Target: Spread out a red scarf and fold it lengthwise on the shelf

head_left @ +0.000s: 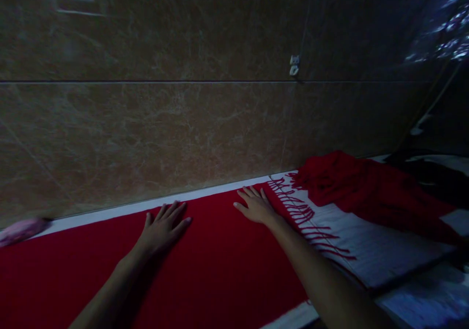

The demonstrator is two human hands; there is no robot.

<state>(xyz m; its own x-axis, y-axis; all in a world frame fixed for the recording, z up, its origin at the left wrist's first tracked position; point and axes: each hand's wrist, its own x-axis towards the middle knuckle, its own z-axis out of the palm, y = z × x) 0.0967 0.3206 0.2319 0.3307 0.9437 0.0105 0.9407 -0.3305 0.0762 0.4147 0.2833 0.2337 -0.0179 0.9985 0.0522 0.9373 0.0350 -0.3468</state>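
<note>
White-covered desk [366, 236], dim light. Both the left hand [161, 229] and right hand [256, 207] lie on a flat red fringed scarf [220, 251], fingers spread open, gripping nothing, the right nearer the fringe. Beyond the fringe sits a crumpled red cloth [340, 182]; behind, a brown marble-tiled wall [164, 124].

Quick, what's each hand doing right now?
Left hand: open, fingers spread, palm down on the red cloth, holding nothing.
Right hand: open, palm down near the fringe, holding nothing.
</note>
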